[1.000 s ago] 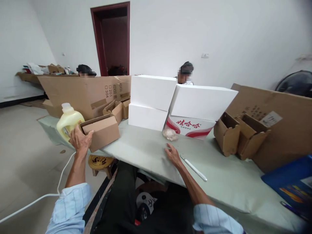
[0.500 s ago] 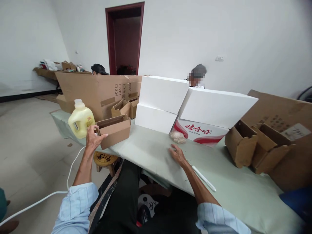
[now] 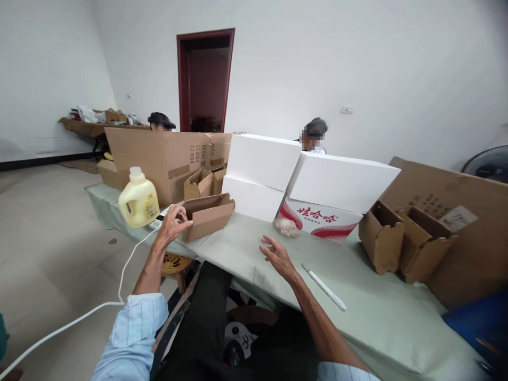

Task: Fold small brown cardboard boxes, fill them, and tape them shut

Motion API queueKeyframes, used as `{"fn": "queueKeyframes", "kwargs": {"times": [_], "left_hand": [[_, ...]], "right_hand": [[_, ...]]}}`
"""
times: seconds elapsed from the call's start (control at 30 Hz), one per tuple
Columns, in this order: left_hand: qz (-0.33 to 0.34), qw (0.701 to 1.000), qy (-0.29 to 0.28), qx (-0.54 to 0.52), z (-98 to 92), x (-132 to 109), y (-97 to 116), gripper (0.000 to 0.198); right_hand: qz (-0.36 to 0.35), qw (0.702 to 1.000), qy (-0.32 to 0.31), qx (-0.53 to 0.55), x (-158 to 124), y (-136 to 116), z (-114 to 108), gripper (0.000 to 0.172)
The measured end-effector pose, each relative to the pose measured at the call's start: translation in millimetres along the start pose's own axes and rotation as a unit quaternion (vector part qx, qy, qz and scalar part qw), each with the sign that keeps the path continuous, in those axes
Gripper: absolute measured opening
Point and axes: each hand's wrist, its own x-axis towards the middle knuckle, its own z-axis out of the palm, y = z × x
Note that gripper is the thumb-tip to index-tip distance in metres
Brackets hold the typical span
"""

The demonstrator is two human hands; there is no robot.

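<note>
My left hand (image 3: pixel 173 225) has its thumb and fingers closed at the left end of an open-topped cardboard box (image 3: pixel 212 219). The box stands near the front edge of the table, and its inside is mostly hidden from me. To the left of that hand is a pale yellow jug (image 3: pixel 139 203) with a handle and a cap. Over the middle of the table, my right hand (image 3: pixel 278 256) is empty, its fingers apart. Just beyond it lies a small clear plastic bag (image 3: pixel 287 227), contents unclear. A slim white tool with a thin tip (image 3: pixel 324 287) rests beside my right forearm.
White boxes (image 3: pixel 260 161) are stacked at the back, above a printed red-and-white carton (image 3: pixel 321 219). Cardboard bins stand at right (image 3: pixel 381 241) and back left (image 3: pixel 198 184). A white cable (image 3: pixel 123 267) hangs at left, above a wooden stool (image 3: pixel 174 263). Two people sit beyond the boxes.
The cardboard box has shifted right along the table with my left hand at its end. My right hand has drawn slightly back from the plastic bag, and my view has tilted up a little.
</note>
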Motion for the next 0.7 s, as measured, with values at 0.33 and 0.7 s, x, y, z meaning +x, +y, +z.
{"fn": "queueKeyframes", "kwargs": {"times": [0.33,0.7], "left_hand": [[0.042,0.994,-0.096,-0.026,37.5,-15,18,0.032],[-0.02,0.97,-0.184,-0.154,71.2,-43,37,0.079]], "right_hand": [[-0.019,0.999,-0.009,0.025,14,-6,15,0.108],[-0.041,0.995,0.091,0.004,-36,-10,16,0.06]]}}
